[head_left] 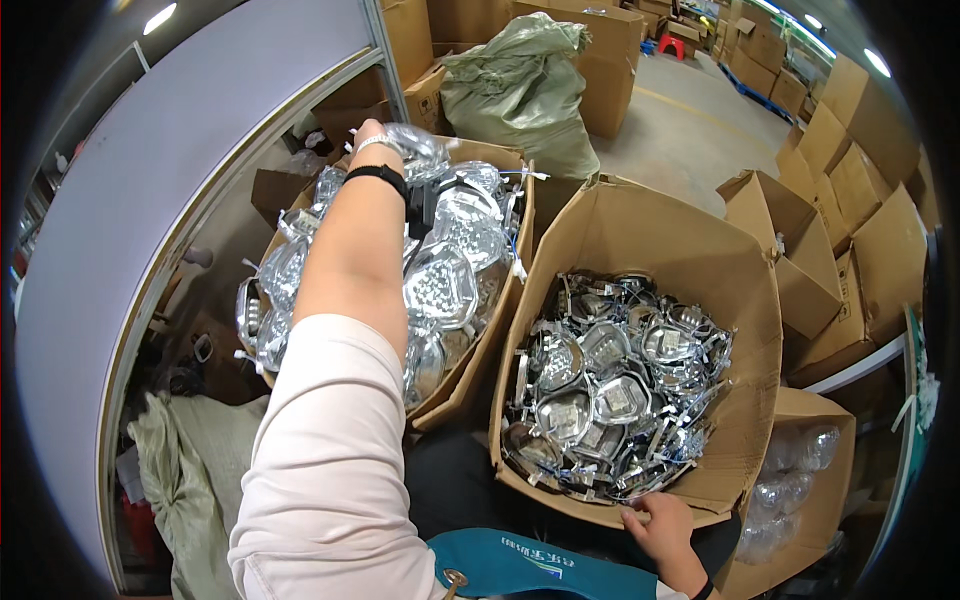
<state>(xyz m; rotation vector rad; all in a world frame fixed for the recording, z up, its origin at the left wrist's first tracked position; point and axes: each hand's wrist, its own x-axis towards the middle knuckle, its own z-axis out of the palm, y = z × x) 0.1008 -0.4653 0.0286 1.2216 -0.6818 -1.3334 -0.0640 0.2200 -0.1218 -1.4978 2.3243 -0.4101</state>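
My left arm reaches across a cardboard box heaped with shiny silver lamp housings (440, 285), some with thin wires and white connectors. At the box's far side, my left hand (369, 133) is closed, seemingly on a blurred silvery lamp housing (418, 150); its fingers are partly hidden. A dark strap with a black device is on my left wrist. My right hand (664, 530) grips the near edge of a second cardboard box (690, 235), thumb over the rim. Inside that box lie many smaller silver parts with clear-looking faces and wires (605, 390).
A pale green woven sack (520, 90) stands beyond the boxes; another sack (195, 480) is at lower left. A white panel (190, 150) bounds the left. At right are open cartons (785, 245) and a box of clear plastic packaging (790, 490). A red stool (671, 46) stands far off.
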